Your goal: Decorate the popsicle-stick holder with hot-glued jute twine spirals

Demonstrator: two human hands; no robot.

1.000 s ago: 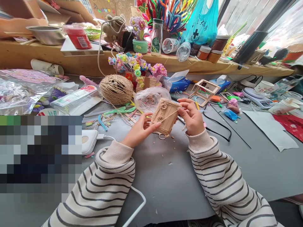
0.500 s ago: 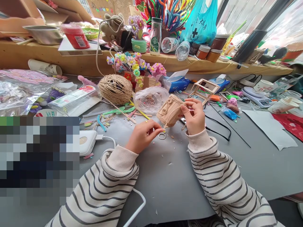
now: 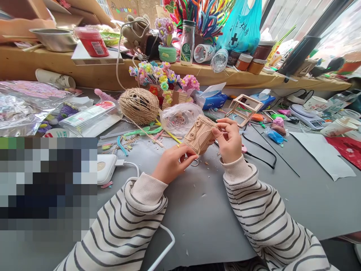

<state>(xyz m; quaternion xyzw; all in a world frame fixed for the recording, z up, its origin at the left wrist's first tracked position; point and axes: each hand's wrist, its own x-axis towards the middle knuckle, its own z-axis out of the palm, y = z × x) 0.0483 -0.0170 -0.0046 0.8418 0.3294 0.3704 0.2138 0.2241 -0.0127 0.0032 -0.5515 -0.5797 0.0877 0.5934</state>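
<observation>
My right hand (image 3: 229,141) grips a small popsicle-stick panel wrapped in jute twine (image 3: 199,133), held tilted above the grey table. Twine swirls decorate its face. My left hand (image 3: 172,162) is curled just below the panel's lower edge, with thumb and fingers pinched on a loose strand of twine that runs up to the panel. A small metal ring (image 3: 194,162) lies on the table beside that hand. Behind the panel sit a ball of jute twine (image 3: 139,105) and a clear plastic bag of small bits (image 3: 180,118).
A white power bank (image 3: 105,168) with cable lies left of my arm. Pipe-cleaner flowers (image 3: 162,77), a wooden stick frame (image 3: 244,107), a tissue pack (image 3: 213,99), black cables (image 3: 258,146), a small scale (image 3: 307,116) and paper cups (image 3: 337,128) crowd the table. A cluttered wooden shelf (image 3: 197,75) runs behind.
The panel first tilted up and away while my left hand dropped to the table near the ring; now that hand has risen back under the panel, pinching the twine.
</observation>
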